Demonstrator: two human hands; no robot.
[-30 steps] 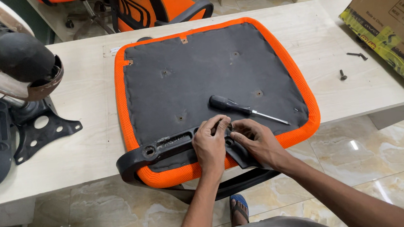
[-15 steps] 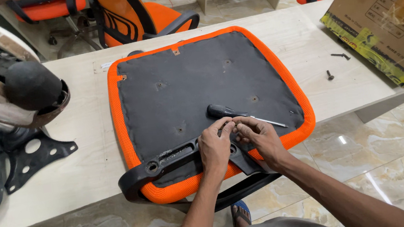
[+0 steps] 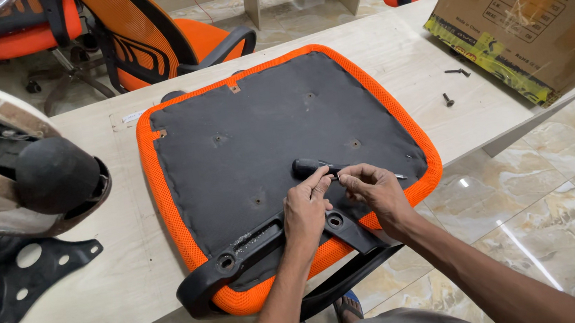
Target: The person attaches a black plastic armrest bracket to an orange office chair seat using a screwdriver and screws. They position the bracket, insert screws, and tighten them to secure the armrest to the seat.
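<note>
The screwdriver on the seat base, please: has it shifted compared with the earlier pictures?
No. The screwdriver lies at the same spot on the seat base, handle left and tip toward the orange rim. Only the camera view shifted.

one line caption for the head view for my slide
Both hands, left hand and right hand, meet at a screwdriver on an upturned orange seat cushion.

I'm looking at a chair assembly workshop. An upturned orange seat cushion (image 3: 280, 162) lies on the pale tabletop (image 3: 120, 248), loose screws (image 3: 448, 100) and a cardboard box (image 3: 533, 11) at two o'clock, finished orange chairs (image 3: 149, 41) at eleven o'clock, metal chair parts (image 3: 25, 278) at eight.
</note>
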